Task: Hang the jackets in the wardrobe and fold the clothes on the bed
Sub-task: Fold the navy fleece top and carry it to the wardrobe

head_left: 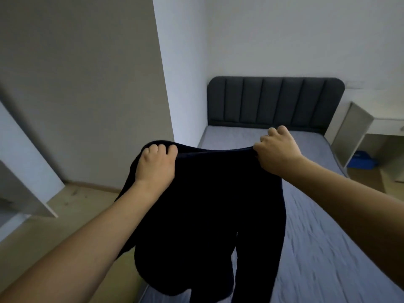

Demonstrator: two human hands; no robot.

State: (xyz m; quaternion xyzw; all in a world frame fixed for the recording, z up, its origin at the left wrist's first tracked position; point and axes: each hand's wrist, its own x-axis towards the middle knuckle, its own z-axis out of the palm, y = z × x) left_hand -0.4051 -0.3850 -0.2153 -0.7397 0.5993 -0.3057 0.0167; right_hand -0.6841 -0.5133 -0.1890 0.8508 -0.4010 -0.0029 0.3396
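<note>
Hanging dark garment (207, 204), top edge gripped by left hand (156, 165) and right hand (276, 149), above grey bed (328, 248) with padded headboard (275, 101).

White walls (284, 36); wooden floor (72, 206); white desk (358, 125).

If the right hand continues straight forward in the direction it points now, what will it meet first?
Probably the dark headboard. The right hand, gripping the dark garment, points up the bed toward it, with only bare mattress visible between. Depth is hard to judge.
</note>
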